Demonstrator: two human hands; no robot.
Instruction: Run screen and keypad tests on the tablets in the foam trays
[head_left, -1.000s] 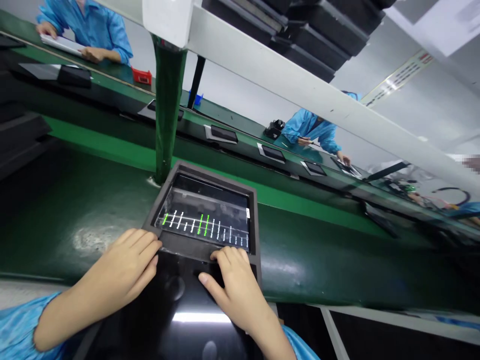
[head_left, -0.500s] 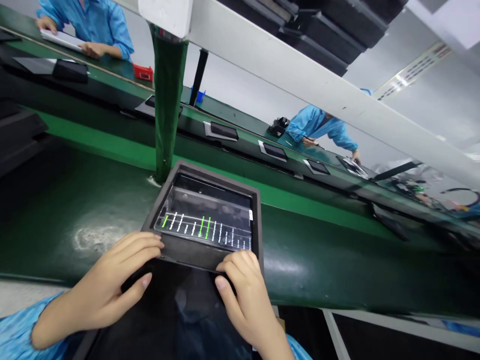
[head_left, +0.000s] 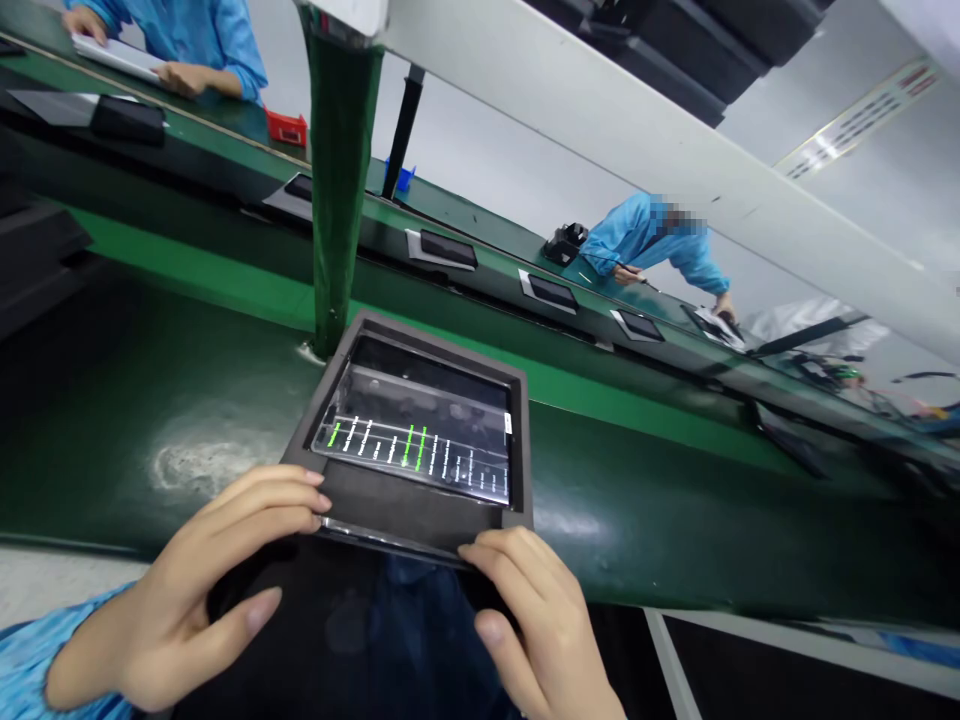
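A dark tray (head_left: pixel 390 505) with a thick rim lies on the green bench. Inside it is a tablet (head_left: pixel 420 430) whose lit screen shows white and green lines of text. My left hand (head_left: pixel 202 570) rests its fingertips at the tray's near left corner, thumb held apart. Over the near right corner, my right hand (head_left: pixel 532 610) has bent fingers touching the near edge, its thumb also apart. Between and below my hands is a dark glossy surface (head_left: pixel 360 620) with blue reflections. A thin shiny edge runs between my fingertips; which piece it belongs to I cannot tell.
A green post (head_left: pixel 337 200) rises behind the tray, under a white shelf beam (head_left: pixel 600 130). Beyond runs a line carrying several tablets (head_left: pixel 553 292). Two people in blue work across it, near a red bin (head_left: pixel 286 127). Dark trays (head_left: pixel 37 250) stand at left.
My right hand has moved slightly right and down along the near edge. The shiny edge sits lower, and more of the tray's near rim shows. The camera view has shifted a little.
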